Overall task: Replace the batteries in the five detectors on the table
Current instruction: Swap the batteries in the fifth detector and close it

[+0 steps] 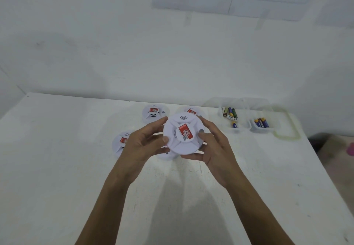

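Note:
I hold a round white detector (pixel 181 145) with a red label above the table, face up. My left hand (pixel 145 141) grips its left rim with thumb and fingers. My right hand (pixel 212 145) grips its right rim, thumb on top near a grey button. Other white detectors lie on the table: one at the back left (pixel 153 111), one at the back right (pixel 188 110) partly hidden, one at the left (pixel 120 142), and one (pixel 166 155) mostly hidden under the held one.
Two clear plastic containers stand at the back right: one (pixel 229 114) holds several batteries, the other (pixel 261 123) holds several blue and yellow batteries. A clear lid (pixel 287 126) lies beside them. The white table (pixel 67 168) ends at the right; a wall stands behind.

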The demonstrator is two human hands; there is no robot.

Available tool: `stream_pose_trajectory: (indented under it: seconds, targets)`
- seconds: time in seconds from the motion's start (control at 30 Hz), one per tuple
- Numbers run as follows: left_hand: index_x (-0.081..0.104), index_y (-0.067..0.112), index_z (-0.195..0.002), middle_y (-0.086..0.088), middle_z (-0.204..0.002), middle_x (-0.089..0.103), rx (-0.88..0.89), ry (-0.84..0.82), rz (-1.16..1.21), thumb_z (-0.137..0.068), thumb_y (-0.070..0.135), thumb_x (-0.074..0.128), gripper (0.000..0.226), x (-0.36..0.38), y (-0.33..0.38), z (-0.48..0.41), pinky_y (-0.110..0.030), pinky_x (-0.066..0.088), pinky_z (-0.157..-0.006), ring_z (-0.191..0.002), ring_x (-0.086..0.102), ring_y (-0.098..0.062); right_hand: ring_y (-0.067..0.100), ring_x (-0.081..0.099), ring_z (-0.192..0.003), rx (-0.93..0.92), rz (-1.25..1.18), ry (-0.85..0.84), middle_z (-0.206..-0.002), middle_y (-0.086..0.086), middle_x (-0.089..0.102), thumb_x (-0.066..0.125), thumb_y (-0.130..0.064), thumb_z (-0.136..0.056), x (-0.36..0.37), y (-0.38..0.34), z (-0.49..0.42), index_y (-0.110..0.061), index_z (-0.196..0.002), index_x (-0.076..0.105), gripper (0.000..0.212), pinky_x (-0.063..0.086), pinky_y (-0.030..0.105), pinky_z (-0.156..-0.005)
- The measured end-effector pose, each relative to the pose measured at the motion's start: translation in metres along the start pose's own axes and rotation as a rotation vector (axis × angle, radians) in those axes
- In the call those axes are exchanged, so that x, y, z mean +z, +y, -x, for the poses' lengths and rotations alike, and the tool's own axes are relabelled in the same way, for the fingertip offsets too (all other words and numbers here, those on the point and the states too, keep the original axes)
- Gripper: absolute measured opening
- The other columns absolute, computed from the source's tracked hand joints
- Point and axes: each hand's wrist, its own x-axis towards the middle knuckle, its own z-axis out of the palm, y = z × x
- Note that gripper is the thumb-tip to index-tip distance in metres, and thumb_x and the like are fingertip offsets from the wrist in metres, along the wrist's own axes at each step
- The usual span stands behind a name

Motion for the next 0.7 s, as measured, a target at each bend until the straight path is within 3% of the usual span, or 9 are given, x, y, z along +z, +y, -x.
stream_pose_trajectory:
  seconds: [0.13, 0.27, 0.37, 0.7]
  targets:
    - [0.054, 0.018, -0.132, 0.007, -0.115, 0.070, 0.002, -0.008, -0.016, -0.084, 0.013, 0.061, 0.048, 0.0018, -0.0026, -0.0007, -0.043, 0.056, -0.088, -0.107, 0.066, -0.018, 0.027, 0.064, -0.108, -0.017, 0.007, 0.029, -0.131, 0.002, 0.058, 0.048, -0.016, -0.097, -0.0024, 0.0029, -0.0009, -0.022, -0.133, 0.050, 0.036, 0.059, 0.043, -0.073]
    - [0.053, 0.017, -0.133, 0.006, -0.117, 0.069, 0.004, -0.029, -0.024, -0.084, 0.013, 0.061, 0.050, 0.0014, -0.0046, -0.0011, -0.038, 0.056, -0.085, -0.108, 0.065, -0.018, 0.022, 0.067, -0.102, -0.022, 0.016, 0.032, -0.127, -0.003, 0.060, 0.051, -0.017, -0.097, -0.0032, 0.0033, -0.0021, -0.026, -0.127, 0.053, 0.032, 0.059, 0.037, -0.067]
    - [0.054, 0.018, -0.133, 0.004, -0.119, 0.068, 0.006, -0.029, -0.019, -0.083, 0.015, 0.062, 0.050, 0.0007, -0.0051, -0.0015, -0.041, 0.056, -0.087, -0.109, 0.065, -0.020, 0.025, 0.066, -0.105, -0.019, 0.009, 0.022, -0.127, -0.002, 0.061, 0.047, -0.013, -0.099, -0.0036, 0.0029, -0.0022, -0.026, -0.129, 0.052, 0.034, 0.059, 0.047, -0.074]
    - [0.053, 0.017, -0.134, 0.002, -0.121, 0.067, 0.008, -0.029, -0.007, -0.083, 0.016, 0.061, 0.051, -0.0023, -0.0070, -0.0027, -0.044, 0.055, -0.088, -0.110, 0.064, -0.021, 0.031, 0.062, -0.111, 0.009, 0.036, 0.038, -0.134, 0.002, 0.056, 0.046, -0.014, -0.099, -0.0028, 0.0052, -0.0062, -0.024, -0.134, 0.049, 0.037, 0.054, 0.059, -0.082]
